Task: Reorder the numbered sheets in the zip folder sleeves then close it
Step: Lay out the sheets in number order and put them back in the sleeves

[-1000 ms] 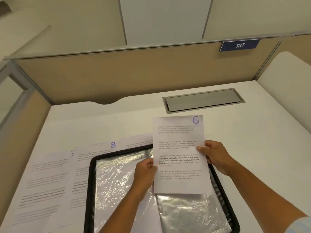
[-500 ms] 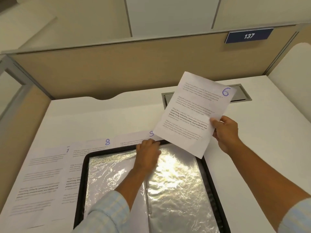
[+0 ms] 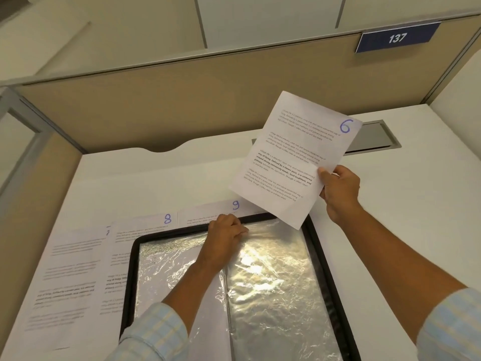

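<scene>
From my remote seat I see a smooth white desk (image 3: 161, 183) spreading out beneath and beyond both grips. Just behind the right grip, a grey rectangular metal cable hatch (image 3: 374, 136) sits flush in the desk. A tall beige fabric partition with a grey metal top rail (image 3: 182, 100) stands across the far edge, well past both grips. High above the right grip, a dark blue rectangular plate reading 137 (image 3: 397, 37) hangs on that rail.

White sheets (image 3: 294, 162) bear purple numerals; the folder (image 3: 318, 246) is black-rimmed with silvery sleeves (image 3: 273, 287); cuffs (image 3: 153, 332) are pale blue plaid.
</scene>
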